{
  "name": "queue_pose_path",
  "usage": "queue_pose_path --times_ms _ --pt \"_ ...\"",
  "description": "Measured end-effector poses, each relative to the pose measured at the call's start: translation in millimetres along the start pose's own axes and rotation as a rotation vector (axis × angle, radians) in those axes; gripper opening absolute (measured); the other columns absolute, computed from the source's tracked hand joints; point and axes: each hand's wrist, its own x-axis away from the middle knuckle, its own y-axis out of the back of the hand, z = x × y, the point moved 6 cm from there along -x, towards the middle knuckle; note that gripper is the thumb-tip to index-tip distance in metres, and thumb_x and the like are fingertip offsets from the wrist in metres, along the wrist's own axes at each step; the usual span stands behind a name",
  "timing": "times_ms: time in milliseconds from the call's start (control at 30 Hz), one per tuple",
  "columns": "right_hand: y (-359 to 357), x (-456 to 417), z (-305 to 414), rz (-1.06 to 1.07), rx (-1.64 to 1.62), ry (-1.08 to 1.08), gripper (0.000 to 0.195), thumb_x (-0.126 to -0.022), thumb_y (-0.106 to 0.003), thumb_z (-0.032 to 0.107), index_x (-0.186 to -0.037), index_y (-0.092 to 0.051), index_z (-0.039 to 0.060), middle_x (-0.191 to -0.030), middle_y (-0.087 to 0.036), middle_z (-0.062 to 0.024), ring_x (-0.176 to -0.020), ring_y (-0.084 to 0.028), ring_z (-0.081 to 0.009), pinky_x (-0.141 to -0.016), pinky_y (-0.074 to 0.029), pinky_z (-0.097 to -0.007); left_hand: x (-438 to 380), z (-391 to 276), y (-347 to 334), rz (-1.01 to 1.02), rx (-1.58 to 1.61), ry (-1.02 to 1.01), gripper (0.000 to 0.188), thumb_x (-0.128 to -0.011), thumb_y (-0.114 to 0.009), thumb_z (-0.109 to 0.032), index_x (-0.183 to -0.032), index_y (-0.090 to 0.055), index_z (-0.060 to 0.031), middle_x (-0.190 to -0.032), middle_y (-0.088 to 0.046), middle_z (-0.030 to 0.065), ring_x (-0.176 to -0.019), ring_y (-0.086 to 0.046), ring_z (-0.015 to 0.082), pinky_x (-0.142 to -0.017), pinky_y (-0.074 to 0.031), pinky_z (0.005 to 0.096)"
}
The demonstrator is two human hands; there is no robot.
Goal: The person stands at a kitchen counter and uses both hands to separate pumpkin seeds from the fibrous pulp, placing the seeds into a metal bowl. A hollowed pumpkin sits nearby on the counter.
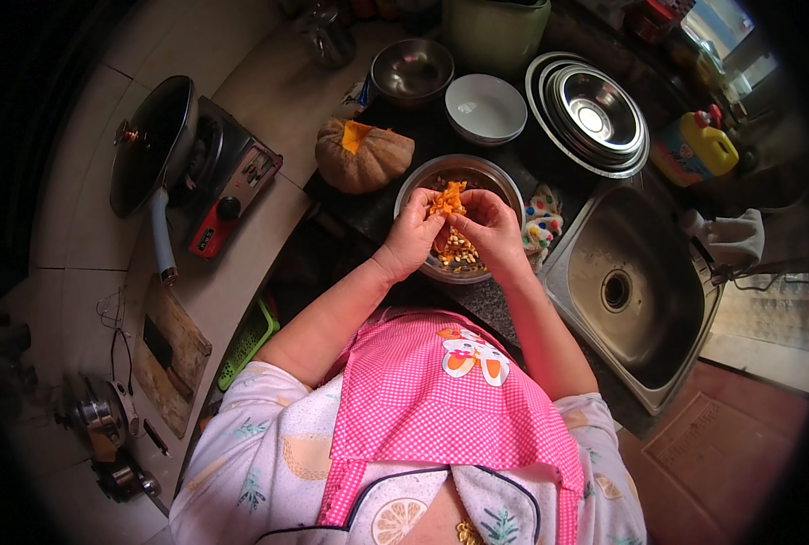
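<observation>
Between the fingertips of my left hand (411,228) and my right hand (494,225) is a clump of stringy orange pumpkin pulp (449,199). Both hands grip it from either side, above a stainless steel bowl (408,187). Pale pumpkin seeds (460,251) and bits of orange pulp lie in the bowl below my fingers. Part of the bowl's inside is hidden by my hands. Left of the bowl rests a cut pumpkin (370,160) with brown ribbed skin, its bright orange flesh showing at the top.
Behind the bowl stand a white bowl (486,105) and a metal bowl (413,68). Nested steel basins (537,129) sit beyond the sink (649,293) at right. A dotted cloth (543,221) lies beside my right hand. At left are a gas stove (231,204), a pan (156,143) and a cleaver on a cutting board (186,340).
</observation>
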Motion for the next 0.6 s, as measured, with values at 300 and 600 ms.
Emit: queue_pose_path --times_ms 300,600 --pt "2 1 2 0.022 -0.204 -0.150 0.023 -0.079 -0.065 0.001 -0.100 -0.056 -0.0027 -0.087 -0.063 -0.0073 -0.078 -0.060 -0.0118 -0.071 -0.049 -0.0238 3 1 -3 0.031 0.136 0.095 0.020 -0.094 -0.043 -0.011 -0.111 -0.045 -0.0034 -0.092 -0.056 0.0044 -0.074 -0.057 0.0090 -0.062 -0.048 0.0210" --pt "1 0 1 -0.013 0.106 0.062 0.023 -0.077 -0.066 0.001 -0.097 -0.056 -0.0029 -0.084 -0.062 -0.0055 -0.074 -0.059 -0.0104 -0.068 -0.048 -0.0228 -1 -14 -3 -0.001 -0.274 -0.051 0.017 -0.094 -0.046 -0.018 -0.100 -0.049 -0.0022 -0.083 -0.057 0.0020 -0.070 -0.054 0.0048 -0.060 -0.046 0.0180"
